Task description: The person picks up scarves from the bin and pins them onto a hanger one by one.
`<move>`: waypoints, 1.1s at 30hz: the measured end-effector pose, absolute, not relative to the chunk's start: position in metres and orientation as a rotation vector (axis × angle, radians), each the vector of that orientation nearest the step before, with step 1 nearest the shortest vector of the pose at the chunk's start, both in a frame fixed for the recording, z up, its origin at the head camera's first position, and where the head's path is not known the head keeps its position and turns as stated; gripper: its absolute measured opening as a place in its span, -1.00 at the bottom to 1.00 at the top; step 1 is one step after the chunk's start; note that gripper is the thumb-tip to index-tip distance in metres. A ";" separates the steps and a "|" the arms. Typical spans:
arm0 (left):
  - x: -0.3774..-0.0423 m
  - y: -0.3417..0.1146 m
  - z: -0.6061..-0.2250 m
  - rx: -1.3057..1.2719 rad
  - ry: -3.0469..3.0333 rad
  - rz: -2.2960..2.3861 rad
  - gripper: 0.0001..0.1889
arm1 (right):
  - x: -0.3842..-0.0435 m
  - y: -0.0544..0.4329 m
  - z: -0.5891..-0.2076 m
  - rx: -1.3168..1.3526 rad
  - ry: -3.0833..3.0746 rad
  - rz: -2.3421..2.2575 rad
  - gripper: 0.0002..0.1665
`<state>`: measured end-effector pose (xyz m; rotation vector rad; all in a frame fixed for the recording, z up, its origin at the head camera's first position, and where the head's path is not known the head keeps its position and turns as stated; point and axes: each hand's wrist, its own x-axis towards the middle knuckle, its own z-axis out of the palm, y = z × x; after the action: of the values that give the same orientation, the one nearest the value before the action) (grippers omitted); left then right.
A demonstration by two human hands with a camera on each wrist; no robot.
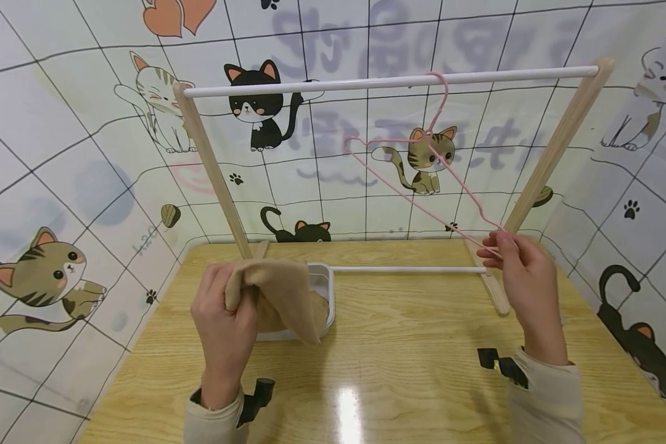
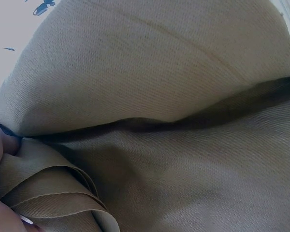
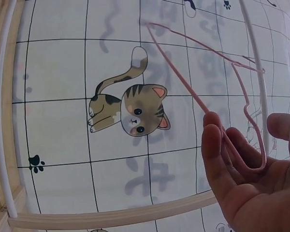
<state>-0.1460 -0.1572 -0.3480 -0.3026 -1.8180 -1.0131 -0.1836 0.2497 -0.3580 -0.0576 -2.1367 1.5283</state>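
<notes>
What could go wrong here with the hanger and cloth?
1. The pink hanger hangs tilted from the white rail, its lower corner in the right hand; a pull might slide or unhook it.
2. The tan cloth is bunched in the left hand, so it may go on the hanger creased or uneven.
3. Its loose end droops at the white basket and might catch the rim.
</notes>
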 end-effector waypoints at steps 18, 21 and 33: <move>-0.146 -0.156 -0.348 -0.301 -1.819 -1.014 -0.78 | -0.203 0.257 -0.340 -0.041 -2.399 1.525 -0.21; -0.146 -0.155 -0.348 -0.298 -1.831 -1.014 -0.78 | -0.206 0.258 -0.337 -0.036 -2.439 1.545 -0.15; -0.146 -0.154 -0.349 -0.303 -1.834 -1.018 -0.79 | -0.214 0.259 -0.333 0.007 -2.571 1.630 0.03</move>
<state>-0.1461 -0.1542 -0.3485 -0.3026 -1.8345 -1.0179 -0.2143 0.2587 -0.3330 0.0074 -2.5709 1.6295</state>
